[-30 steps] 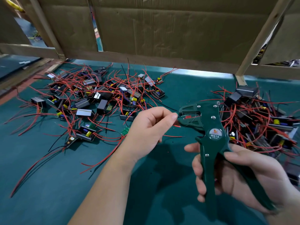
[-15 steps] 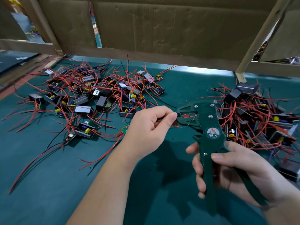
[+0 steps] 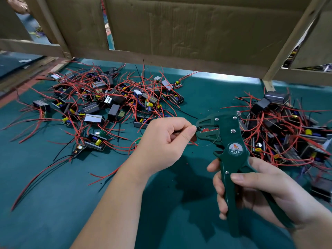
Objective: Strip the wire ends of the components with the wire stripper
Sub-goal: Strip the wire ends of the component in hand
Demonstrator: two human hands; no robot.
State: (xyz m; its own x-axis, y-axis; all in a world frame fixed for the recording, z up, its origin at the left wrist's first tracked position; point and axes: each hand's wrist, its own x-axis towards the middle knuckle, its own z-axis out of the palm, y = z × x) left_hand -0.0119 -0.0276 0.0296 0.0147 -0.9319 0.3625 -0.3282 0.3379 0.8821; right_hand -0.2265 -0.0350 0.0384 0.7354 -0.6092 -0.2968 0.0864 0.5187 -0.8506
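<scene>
Leaves components [image 3: 100, 105] heaped far left, within reach. Pinches a wire end [image 3: 197, 129] in left hand [image 3: 161, 141], feeding it into the wire stripper [image 3: 231, 141] mouth. Wraps right hand [image 3: 269, 191] round both handles, ready to squeeze. Banks a second heap [image 3: 287, 133] right, probably sorted apart.

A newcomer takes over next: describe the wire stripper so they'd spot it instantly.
On the green mat, find the component pile on the right. Beside it the right hand grips the wire stripper upright by its handles. It is the only dark green tool, with a round W01A label.
</scene>
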